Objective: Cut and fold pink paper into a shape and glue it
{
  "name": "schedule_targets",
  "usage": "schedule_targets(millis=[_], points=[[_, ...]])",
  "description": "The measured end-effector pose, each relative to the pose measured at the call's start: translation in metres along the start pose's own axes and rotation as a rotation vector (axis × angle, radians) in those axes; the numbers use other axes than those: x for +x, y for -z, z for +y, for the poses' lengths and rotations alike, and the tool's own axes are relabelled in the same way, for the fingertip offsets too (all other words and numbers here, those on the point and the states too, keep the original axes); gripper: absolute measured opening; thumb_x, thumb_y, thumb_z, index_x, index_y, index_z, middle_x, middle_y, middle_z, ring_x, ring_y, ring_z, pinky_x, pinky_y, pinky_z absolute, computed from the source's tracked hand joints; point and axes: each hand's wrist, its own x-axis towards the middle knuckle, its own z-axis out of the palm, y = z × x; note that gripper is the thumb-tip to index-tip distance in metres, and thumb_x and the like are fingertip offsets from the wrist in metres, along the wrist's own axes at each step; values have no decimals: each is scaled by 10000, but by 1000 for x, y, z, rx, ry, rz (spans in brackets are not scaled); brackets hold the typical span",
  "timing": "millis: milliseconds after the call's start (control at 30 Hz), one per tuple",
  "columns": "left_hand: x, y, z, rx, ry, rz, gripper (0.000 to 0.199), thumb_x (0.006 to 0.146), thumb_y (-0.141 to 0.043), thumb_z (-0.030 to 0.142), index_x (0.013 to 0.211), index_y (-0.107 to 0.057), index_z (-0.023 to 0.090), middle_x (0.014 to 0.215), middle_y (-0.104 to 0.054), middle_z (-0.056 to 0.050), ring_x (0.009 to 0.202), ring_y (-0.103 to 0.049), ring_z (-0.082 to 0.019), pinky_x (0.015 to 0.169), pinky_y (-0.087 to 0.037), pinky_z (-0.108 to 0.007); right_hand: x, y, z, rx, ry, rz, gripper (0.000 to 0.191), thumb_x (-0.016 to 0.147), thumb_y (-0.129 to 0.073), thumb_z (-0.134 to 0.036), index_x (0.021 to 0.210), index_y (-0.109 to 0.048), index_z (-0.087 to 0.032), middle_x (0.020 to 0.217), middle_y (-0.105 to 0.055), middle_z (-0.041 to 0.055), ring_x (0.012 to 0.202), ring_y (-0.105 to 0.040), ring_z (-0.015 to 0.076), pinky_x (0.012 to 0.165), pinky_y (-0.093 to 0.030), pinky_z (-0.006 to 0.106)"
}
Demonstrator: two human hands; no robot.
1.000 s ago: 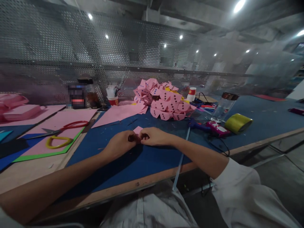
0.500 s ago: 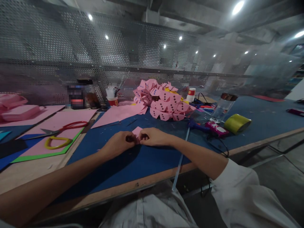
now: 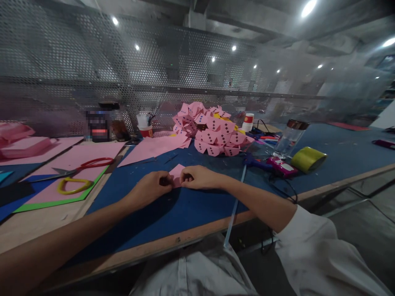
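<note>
A small piece of pink paper [image 3: 176, 174] is between my two hands, low over the blue mat [image 3: 197, 209]. My left hand [image 3: 154, 184] pinches its left edge with thumb and bent fingers. On the opposite side my right hand [image 3: 199, 177] grips the paper, its fingers curled in a pinch. The fingers cover both side edges, while the far corner and middle show. Behind the hands rises a heap of folded pink paper pieces [image 3: 216, 131] with rows of dark diamond marks. A larger sheet of pink paper [image 3: 151, 149] lies to its left.
Red-handled scissors [image 3: 97, 163] and a yellow loop handle [image 3: 74, 186] lie on coloured sheets at left. A blue glue gun [image 3: 257, 162], a clear jar [image 3: 290, 139] and a yellow-green roll [image 3: 308, 160] are at right. Paper cups [image 3: 145, 125] stand behind, before a perforated metal screen [image 3: 173, 61].
My left hand has shifted slightly left, away from the right hand. More of the small pink paper shows between them. My right hand is nearly still.
</note>
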Motion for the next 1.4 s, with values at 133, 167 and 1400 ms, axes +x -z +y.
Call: schedule_targets(millis=[133, 167, 1400], points=[[-1, -1, -6, 27, 3, 16, 183, 800, -568, 345, 811, -666, 191, 751, -719, -24, 709, -652, -211, 629, -394, -286, 1, 0, 0, 3, -16, 0, 141, 799, -627, -182, 920, -695, -156, 838, -694, 10, 755, -614, 133, 640, -385, 213], [-1, -1, -9, 27, 4, 18, 184, 798, -576, 350, 809, -669, 192, 748, -718, -22, 706, -651, -210, 630, -396, -288, 1, 0, 0, 3, -18, -2, 143, 801, -629, -185, 923, -699, -157, 843, -696, 11, 757, -613, 133, 639, -385, 212], [-29, 22, -52, -18, 98, 35, 256, 769, -635, 461, 801, -729, 224, 798, -760, -34, 772, -684, -244, 675, -448, -290, 1, -2, 5, 4, -2, -6, 129, 811, -639, -177, 921, -702, -151, 866, -706, 33, 753, -621, 132, 654, -416, 218]])
